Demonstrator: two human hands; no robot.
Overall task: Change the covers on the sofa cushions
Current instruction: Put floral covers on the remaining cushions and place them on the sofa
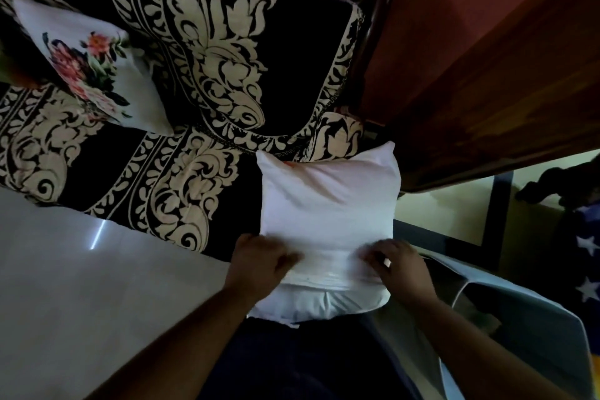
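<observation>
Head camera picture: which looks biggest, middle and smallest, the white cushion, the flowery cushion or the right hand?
1. White cushion, though it is nearer the camera.
2. Flowery cushion, lying farther back on the sofa.
3. Right hand, clearly smallest.

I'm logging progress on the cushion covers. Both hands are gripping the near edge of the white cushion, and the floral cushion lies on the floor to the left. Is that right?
Not quite. In the head view the floral cushion lies on the patterned sofa, not on the floor. The rest holds: the left hand and right hand both grip the near edge of the white cushion.
</observation>
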